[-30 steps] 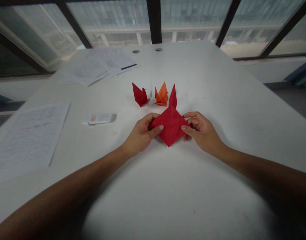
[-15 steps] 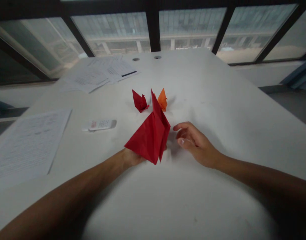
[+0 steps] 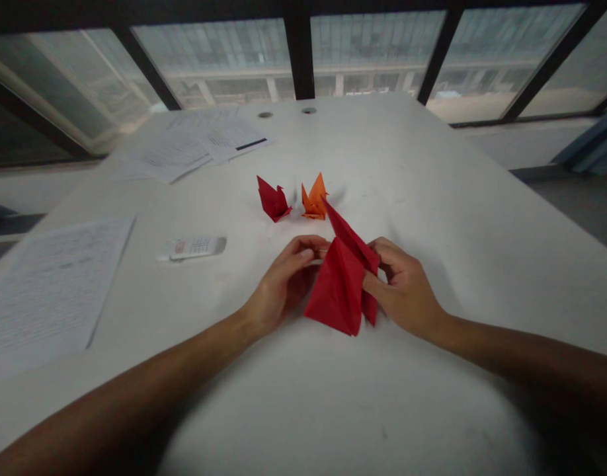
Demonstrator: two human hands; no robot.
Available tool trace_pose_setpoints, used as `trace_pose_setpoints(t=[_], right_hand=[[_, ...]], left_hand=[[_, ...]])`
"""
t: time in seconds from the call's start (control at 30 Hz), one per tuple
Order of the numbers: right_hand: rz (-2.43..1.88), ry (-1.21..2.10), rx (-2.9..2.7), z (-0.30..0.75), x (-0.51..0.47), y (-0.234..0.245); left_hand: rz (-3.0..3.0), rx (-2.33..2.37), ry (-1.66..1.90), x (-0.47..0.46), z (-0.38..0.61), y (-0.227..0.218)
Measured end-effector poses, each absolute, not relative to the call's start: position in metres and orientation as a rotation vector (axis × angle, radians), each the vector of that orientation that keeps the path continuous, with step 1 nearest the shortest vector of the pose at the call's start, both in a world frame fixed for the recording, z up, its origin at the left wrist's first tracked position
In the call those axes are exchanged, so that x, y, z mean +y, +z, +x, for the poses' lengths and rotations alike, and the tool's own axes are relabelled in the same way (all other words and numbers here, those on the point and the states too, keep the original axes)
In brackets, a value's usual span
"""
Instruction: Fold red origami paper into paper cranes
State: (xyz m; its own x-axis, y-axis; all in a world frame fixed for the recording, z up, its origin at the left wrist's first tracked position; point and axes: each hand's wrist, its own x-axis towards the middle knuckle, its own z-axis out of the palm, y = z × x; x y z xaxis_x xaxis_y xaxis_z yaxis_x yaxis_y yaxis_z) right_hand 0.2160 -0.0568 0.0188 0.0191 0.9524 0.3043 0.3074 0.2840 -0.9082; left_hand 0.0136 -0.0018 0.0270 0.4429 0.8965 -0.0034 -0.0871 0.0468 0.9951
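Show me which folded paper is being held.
The large red paper, pinched in the right hand; the small red bird and orange bird stand on the table.

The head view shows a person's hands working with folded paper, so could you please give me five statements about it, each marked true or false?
1. The right hand grips the large folded red paper. True.
2. The small orange bird stands to the left of the small red bird. False: it stands to the right.
3. The white printed item lies to the left of the left hand. True.
4. The left hand holds the white printed item. False: it is beside the large folded red paper, apart from that item.
5. Printed sheets lie on the left part of the table. True.
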Motion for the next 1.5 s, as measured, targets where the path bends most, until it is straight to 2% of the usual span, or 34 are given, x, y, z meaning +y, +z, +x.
trace_pose_setpoints(t=[0.13,0.33,0.63,0.9,1.17,1.33,1.5], right_hand=[[-1.31,0.673,-1.466,0.217,-0.055,0.021],[-1.256,0.663,-1.649,0.215,-0.059,0.019],[-1.32,0.933,-1.481,0.223,-0.053,0.009],[-1.211,1.16,-1.375,0.224,-0.049,0.001],[-1.198,0.953,-1.744,0.222,-0.061,0.007],[-1.201,1.126,-1.547,0.224,-0.058,0.003],[-1.127,1.112,-1.414,0.222,-0.056,-0.005]], left_hand=[[1.46,0.867,1.233,-0.003,0.007,0.025],[1.782,0.941,0.89,-0.028,0.017,0.025],[1.516,0.834,0.931,-0.012,0.012,0.015],[1.721,0.927,0.886,-0.01,0.01,0.009],[1.51,0.822,0.999,-0.005,0.013,0.012],[1.278,0.623,0.93,0.003,0.009,0.005],[1.548,0.618,0.89,0.003,0.006,0.001]])
